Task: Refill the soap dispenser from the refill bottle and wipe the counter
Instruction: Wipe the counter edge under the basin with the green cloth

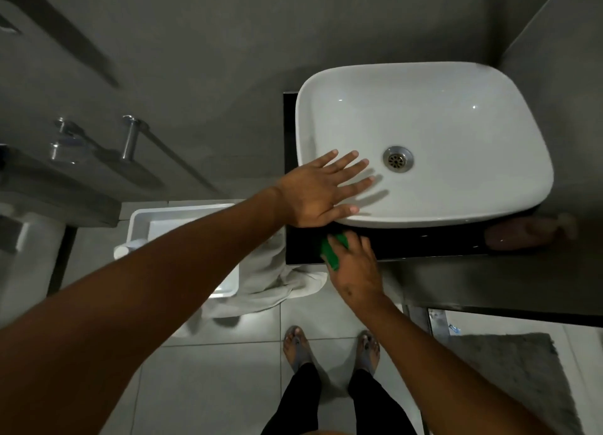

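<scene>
Fingers (350,170) of the left hand (318,193) were spread flat, holding nothing, palm resting on the near-left rim of the white basin (456,206). The right hand (354,266) pressed a green cloth (332,248) under curled fingers onto the black counter (424,242), just before the basin. A blurred pinkish bottle (522,234) lay at the counter's right end.

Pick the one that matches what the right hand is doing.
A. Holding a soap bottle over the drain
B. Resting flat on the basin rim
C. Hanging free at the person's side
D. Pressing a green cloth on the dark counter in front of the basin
D: the right hand presses a green cloth on the dark counter just in front of the white basin.
</scene>
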